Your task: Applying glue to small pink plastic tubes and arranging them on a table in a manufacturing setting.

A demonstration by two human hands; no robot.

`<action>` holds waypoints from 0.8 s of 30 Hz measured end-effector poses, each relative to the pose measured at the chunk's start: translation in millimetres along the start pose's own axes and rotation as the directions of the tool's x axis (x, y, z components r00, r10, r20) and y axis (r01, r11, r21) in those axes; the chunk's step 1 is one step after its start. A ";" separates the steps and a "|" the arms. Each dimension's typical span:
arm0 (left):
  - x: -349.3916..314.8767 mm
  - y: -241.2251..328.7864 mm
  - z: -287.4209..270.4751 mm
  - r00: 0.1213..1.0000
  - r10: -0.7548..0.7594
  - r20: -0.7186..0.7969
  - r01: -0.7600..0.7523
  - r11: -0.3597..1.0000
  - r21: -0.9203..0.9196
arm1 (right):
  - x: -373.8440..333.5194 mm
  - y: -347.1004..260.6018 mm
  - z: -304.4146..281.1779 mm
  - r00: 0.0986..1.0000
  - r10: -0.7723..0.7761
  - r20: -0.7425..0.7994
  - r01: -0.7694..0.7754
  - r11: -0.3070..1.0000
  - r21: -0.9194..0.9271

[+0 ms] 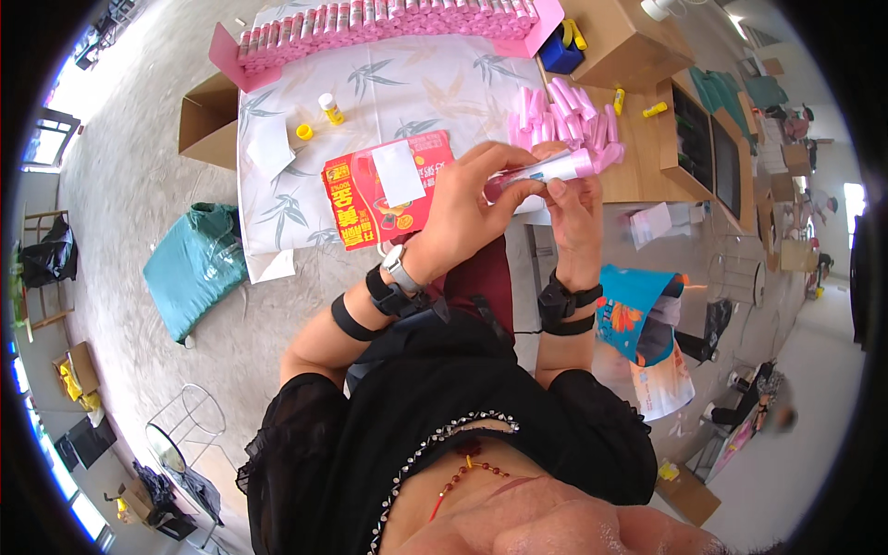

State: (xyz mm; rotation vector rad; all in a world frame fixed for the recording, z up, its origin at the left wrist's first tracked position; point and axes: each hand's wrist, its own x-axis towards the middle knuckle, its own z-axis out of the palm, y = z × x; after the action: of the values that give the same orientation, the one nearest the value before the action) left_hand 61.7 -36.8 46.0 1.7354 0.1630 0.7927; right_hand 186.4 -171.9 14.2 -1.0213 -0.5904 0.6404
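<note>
Between both hands is a pink-wrapped roll (583, 164) with a white label round its middle and a twisted pink end at the right. My left hand (467, 199) pinches it at the label from the left, thumb below and forefinger above. From below, my right hand (575, 217) supports the roll, with its thumb against the label. Part of the roll's left end is hidden by my fingers. Just behind it lies a heap of similar pink rolls (564, 111). Beside my left hand, a white paper slip (399, 175) rests on a red printed cardboard sheet (355, 199).
Along the table's far edge stands a pink box (225, 57) packed with labelled rolls. An uncapped yellow-and-white glue stick (330, 109) and its yellow cap (305, 132) are at the left, near white papers (270, 148). Cardboard boxes (638, 42) stand at the far right.
</note>
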 end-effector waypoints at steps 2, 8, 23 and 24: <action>-7.5 -0.3 3.0 1.000 -0.001 -0.022 0.001 1.000 -0.006 | 3.6 0.4 3.4 0.984 -0.145 0.108 0.147 0.989 -0.010; -19.3 -3.3 4.7 0.985 0.112 -0.132 -0.112 0.994 0.006 | 4.9 -19.0 8.7 0.956 -0.133 0.263 0.202 0.945 -0.256; -25.6 -6.1 -5.7 0.963 0.258 -0.080 -0.253 0.965 0.063 | -0.7 -44.7 14.0 0.959 -0.068 0.274 0.166 0.921 -0.352; -26.2 -6.7 -6.1 0.962 0.263 -0.078 -0.259 0.964 0.058 | -0.2 -43.6 13.0 0.961 -0.069 0.268 0.164 0.922 -0.351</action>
State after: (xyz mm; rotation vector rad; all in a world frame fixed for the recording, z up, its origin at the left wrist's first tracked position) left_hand 40.1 -42.6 29.6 1.7911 0.0090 1.0637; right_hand 186.0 -181.0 58.8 -1.2546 -1.0181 0.5664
